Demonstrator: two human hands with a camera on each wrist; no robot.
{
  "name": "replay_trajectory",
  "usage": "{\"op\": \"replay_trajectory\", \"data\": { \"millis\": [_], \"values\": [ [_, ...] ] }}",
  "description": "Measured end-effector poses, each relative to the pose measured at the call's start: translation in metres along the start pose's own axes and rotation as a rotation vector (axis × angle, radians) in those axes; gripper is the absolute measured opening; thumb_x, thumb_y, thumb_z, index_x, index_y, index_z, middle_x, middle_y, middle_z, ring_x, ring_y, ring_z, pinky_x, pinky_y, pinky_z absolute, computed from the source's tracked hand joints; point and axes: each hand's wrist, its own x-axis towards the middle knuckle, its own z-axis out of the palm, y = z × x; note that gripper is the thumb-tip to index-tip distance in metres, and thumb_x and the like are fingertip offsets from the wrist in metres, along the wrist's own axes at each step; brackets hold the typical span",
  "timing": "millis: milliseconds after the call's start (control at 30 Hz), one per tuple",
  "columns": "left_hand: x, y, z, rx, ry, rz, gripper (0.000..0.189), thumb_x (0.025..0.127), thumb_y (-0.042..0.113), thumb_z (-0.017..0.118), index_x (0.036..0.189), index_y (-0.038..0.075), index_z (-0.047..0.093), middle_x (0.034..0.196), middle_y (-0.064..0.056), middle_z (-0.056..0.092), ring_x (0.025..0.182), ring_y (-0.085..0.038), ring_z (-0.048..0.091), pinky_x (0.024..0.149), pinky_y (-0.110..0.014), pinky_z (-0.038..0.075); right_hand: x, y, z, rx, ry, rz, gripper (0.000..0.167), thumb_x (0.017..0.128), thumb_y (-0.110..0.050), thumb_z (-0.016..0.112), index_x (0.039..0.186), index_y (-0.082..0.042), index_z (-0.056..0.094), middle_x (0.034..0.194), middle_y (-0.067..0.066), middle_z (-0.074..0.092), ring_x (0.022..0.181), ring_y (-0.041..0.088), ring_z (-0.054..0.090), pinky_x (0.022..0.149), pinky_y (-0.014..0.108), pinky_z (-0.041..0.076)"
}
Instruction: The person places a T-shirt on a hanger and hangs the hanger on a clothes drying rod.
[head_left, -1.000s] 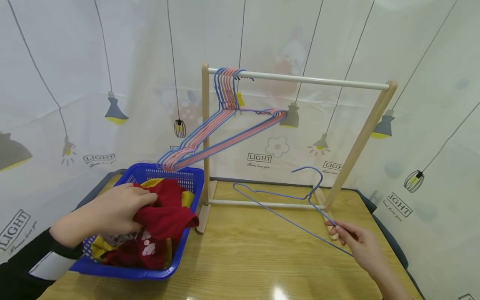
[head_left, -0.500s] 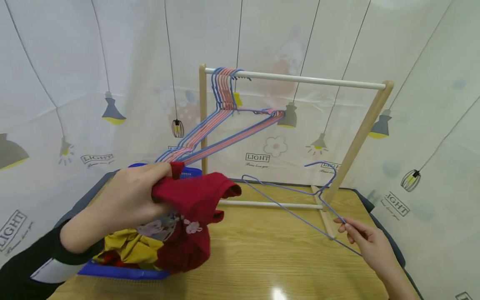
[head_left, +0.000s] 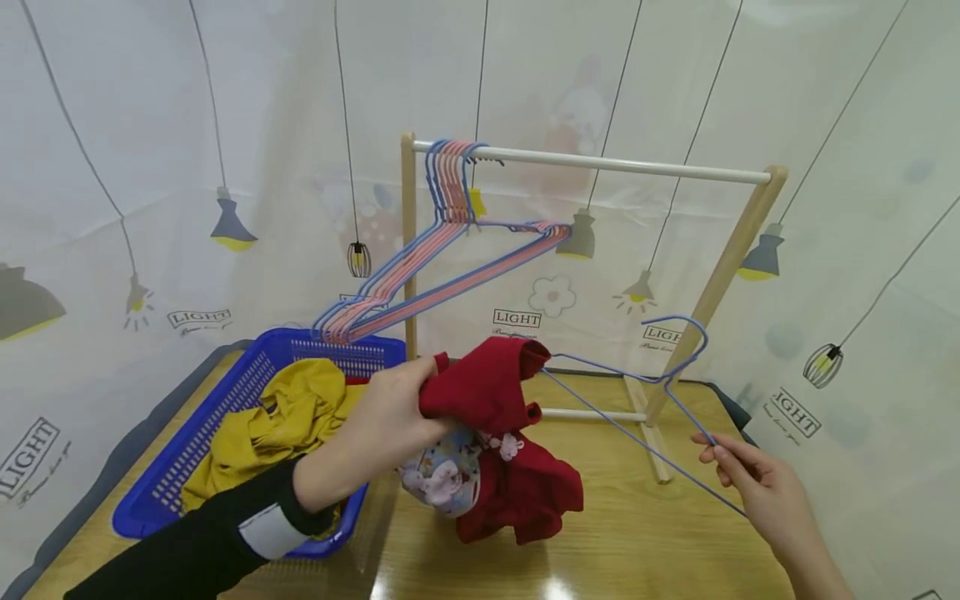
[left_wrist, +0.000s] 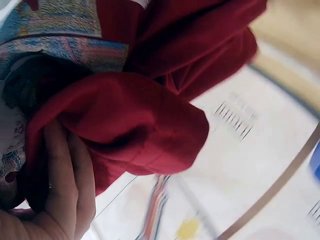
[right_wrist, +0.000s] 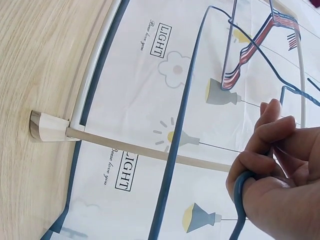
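Note:
My left hand (head_left: 390, 425) grips a bunched red garment (head_left: 487, 387) with a patterned blue-white panel and a pink flower, held over the table right of the basket. In the left wrist view the fingers (left_wrist: 65, 175) curl into the red cloth (left_wrist: 135, 120). My right hand (head_left: 757, 483) pinches one shoulder of a blue hanger (head_left: 600, 408), its hook pointing up and to the left. The hanger's far end meets the garment's edge in the head view. From the right wrist, the hanger wire (right_wrist: 175, 145) runs past the curled right hand (right_wrist: 275, 165).
A blue plastic basket (head_left: 142, 500) with yellow and some red clothes stands at left. Behind is a wooden rack with a white rail (head_left: 600, 162), where several pink and blue hangers (head_left: 450, 183) hang at its left end. The wood table (head_left: 637, 542) stretches below.
My left hand has lifted the red garment out of the basket and carried it right toward the hanger. My right hand has shifted slightly right, still pinching the hanger.

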Motion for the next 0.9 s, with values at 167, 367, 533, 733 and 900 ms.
{"op": "replay_trajectory", "data": {
  "millis": [167, 367, 533, 733, 900],
  "values": [
    [-0.017, -0.013, 0.039, -0.032, -0.073, -0.112, 0.034, 0.077, 0.018, 0.086, 0.103, 0.009, 0.065, 0.092, -0.002, 0.070, 0.079, -0.011, 0.062, 0.069, -0.029, 0.053, -0.001, 0.001, 0.001, 0.015, -0.011, 0.024, 0.033, 0.107, -0.014, 0.050, 0.123, 0.010, 0.064, 0.091, -0.027, 0.068, 0.068, 0.005, 0.052, 0.052, 0.030, 0.036],
    [-0.038, -0.019, 0.063, -0.039, -0.066, -0.117, 0.037, 0.075, 0.013, 0.085, 0.104, 0.007, 0.063, 0.095, -0.005, 0.071, 0.084, -0.016, 0.065, 0.074, -0.036, 0.056, 0.000, -0.003, 0.003, -0.017, -0.009, 0.010, 0.034, 0.107, -0.016, 0.049, 0.123, 0.010, 0.064, 0.087, -0.027, 0.066, 0.068, 0.004, 0.052, 0.049, 0.032, 0.033],
    [-0.052, -0.027, 0.084, 0.015, -0.086, -0.127, 0.039, 0.075, 0.017, 0.086, 0.104, 0.006, 0.062, 0.096, -0.008, 0.070, 0.087, -0.020, 0.066, 0.075, -0.039, 0.056, 0.001, -0.006, 0.004, 0.002, -0.016, 0.001, 0.035, 0.107, -0.017, 0.050, 0.124, 0.011, 0.064, 0.092, -0.028, 0.068, 0.069, 0.004, 0.053, 0.053, 0.027, 0.038],
    [-0.062, -0.038, 0.101, 0.079, -0.137, -0.143, 0.047, 0.072, 0.018, 0.088, 0.104, 0.001, 0.058, 0.097, -0.016, 0.066, 0.085, -0.029, 0.067, 0.075, -0.047, 0.057, 0.001, -0.003, 0.006, 0.029, -0.040, 0.005, 0.035, 0.107, -0.014, 0.050, 0.125, 0.013, 0.062, 0.095, -0.029, 0.068, 0.069, 0.004, 0.053, 0.054, 0.027, 0.039],
    [-0.069, -0.041, 0.103, 0.118, -0.228, -0.101, 0.055, 0.074, 0.028, 0.089, 0.106, 0.002, 0.054, 0.094, -0.016, 0.062, 0.080, -0.028, 0.066, 0.071, -0.046, 0.059, 0.001, -0.002, 0.007, 0.027, -0.050, 0.018, 0.034, 0.107, -0.014, 0.050, 0.127, 0.010, 0.063, 0.096, -0.030, 0.068, 0.069, 0.004, 0.053, 0.054, 0.027, 0.039]
  ]
}}
